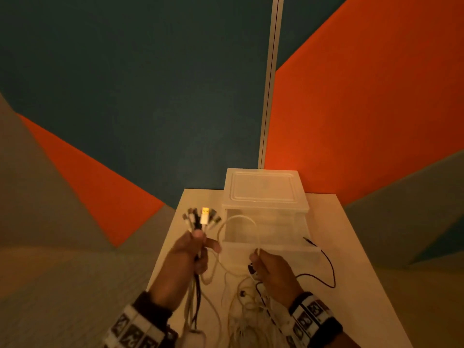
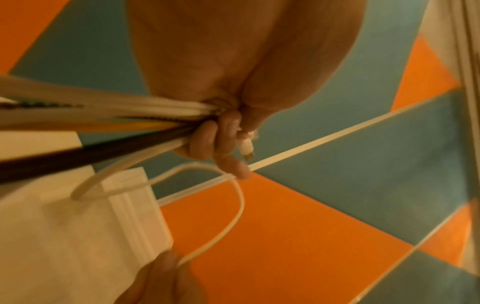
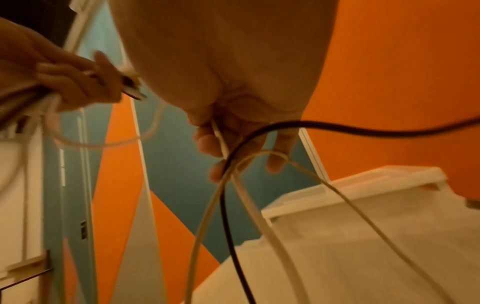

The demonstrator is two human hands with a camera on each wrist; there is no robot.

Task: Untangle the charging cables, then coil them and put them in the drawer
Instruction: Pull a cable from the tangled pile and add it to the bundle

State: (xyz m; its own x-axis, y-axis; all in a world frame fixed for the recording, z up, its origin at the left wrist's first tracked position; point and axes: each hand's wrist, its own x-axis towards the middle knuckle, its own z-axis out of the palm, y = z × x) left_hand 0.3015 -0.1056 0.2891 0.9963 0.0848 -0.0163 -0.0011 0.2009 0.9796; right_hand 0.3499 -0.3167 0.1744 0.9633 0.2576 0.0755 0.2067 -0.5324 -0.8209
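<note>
A white table [image 1: 351,247] fills the lower middle, its near edge cut off. At its far end stands a clear box [image 1: 266,194] with its drawer [image 1: 271,243] pulled open; what lies inside is hard to make out. The left hand [image 1: 187,257] is fisted round a bundle of cables [image 1: 198,292], plugs [image 1: 203,217] fanned above the fist. The right hand [image 1: 272,268] pinches a white cable [image 1: 238,222] that loops up before the drawer. A black cable [image 1: 329,270] trails across the table on the right. Loose cable below the hands runs out of frame, tangled and blurred.
</note>
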